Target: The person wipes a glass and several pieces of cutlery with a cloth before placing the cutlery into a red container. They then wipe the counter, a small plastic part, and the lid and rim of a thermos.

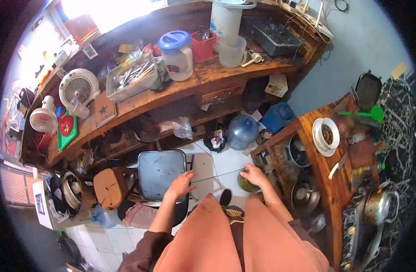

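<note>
My left hand (pixel 181 185) reaches forward over the right edge of a stool with a dark, flat seat (pixel 160 170), its fingers apart and nothing visible in them. Small drops or specks dot the seat. Opposite it, my right hand (pixel 254 176) hangs in the air near the wooden shelf, fingers parted and no object showing between them. A round green thing (pixel 247 182), partly hidden by that hand, lies below it. Between the two hands a thin dark line crosses the white floor tiles (pixel 208 188). My bare knees fill the bottom middle.
A curved wooden counter (pixel 185 88) holds a blue-lidded pitcher (pixel 177 59), a cutlery box (pixel 132 77) and fans. Beneath it stands a large blue water bottle (pixel 242 132). At right, a wooden table (pixel 323 174) carries a white bowl (pixel 326 133) and a knife (pixel 338 166). Left is a brown stool (pixel 109 188).
</note>
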A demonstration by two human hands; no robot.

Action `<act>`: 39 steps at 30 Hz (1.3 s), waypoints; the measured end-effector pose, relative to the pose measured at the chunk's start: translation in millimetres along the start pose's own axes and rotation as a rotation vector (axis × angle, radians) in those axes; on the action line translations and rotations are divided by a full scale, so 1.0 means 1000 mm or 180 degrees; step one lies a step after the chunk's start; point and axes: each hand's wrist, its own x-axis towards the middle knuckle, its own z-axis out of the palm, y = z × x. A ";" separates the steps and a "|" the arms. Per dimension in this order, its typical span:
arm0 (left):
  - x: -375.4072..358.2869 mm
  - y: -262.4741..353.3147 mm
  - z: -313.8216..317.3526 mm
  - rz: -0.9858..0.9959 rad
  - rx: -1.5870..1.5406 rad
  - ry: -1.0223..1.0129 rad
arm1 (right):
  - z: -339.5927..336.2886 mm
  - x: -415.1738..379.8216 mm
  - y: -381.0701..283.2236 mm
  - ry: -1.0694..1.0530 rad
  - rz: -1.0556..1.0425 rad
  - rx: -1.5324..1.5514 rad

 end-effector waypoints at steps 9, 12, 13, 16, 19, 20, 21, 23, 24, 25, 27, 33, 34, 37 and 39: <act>0.095 0.088 -0.060 0.0595 -0.1355 0.1418 | -0.086 0.110 -0.018 0.0550 -0.0790 0.0906; 0.163 0.110 -0.103 0.0790 -0.2039 0.1758 | -0.124 0.138 -0.069 0.0790 -0.1088 0.0911; 0.189 0.113 -0.119 0.0760 -0.2357 0.1887 | -0.135 0.149 -0.081 0.1007 -0.1379 0.0971; 0.270 0.122 -0.172 0.0664 -0.3470 0.2149 | -0.173 0.171 -0.119 0.1397 -0.1326 0.0939; 0.337 0.122 -0.224 0.0426 -0.2961 0.3040 | -0.205 0.212 -0.139 0.2197 -0.1241 0.1052; 0.355 0.122 -0.239 0.0451 -0.3020 0.3073 | -0.216 0.229 -0.143 0.2409 -0.1201 0.1093; 0.370 0.121 -0.251 0.0408 -0.2571 0.3602 | -0.225 0.245 -0.146 0.2426 -0.0950 0.1085; 0.377 0.127 -0.275 0.0294 -0.2094 0.4078 | -0.240 0.269 -0.160 0.2786 -0.1040 0.0490; 0.379 0.130 -0.285 0.0112 -0.1522 0.4241 | -0.242 0.290 -0.155 0.2818 -0.0881 0.0214; 0.385 0.130 -0.290 -0.0067 -0.0939 0.4367 | -0.247 0.298 -0.161 0.2783 -0.0855 0.0211; 0.403 0.117 -0.289 -0.0199 -0.0653 0.4500 | -0.259 0.310 -0.171 0.1769 -0.0084 0.1033; 0.417 0.096 -0.290 0.0307 -0.0744 0.4604 | -0.277 0.330 -0.178 0.1554 0.0041 0.0939; 0.413 0.096 -0.288 0.0221 -0.0729 0.4648 | -0.281 0.333 -0.176 0.1330 0.0053 0.0920; 0.392 0.102 -0.276 0.0077 -0.0725 0.4610 | -0.286 0.352 -0.155 0.0995 -0.0240 0.1086; 0.374 0.112 -0.260 0.0087 -0.0236 0.4733 | -0.289 0.359 -0.147 0.0890 -0.0433 0.1206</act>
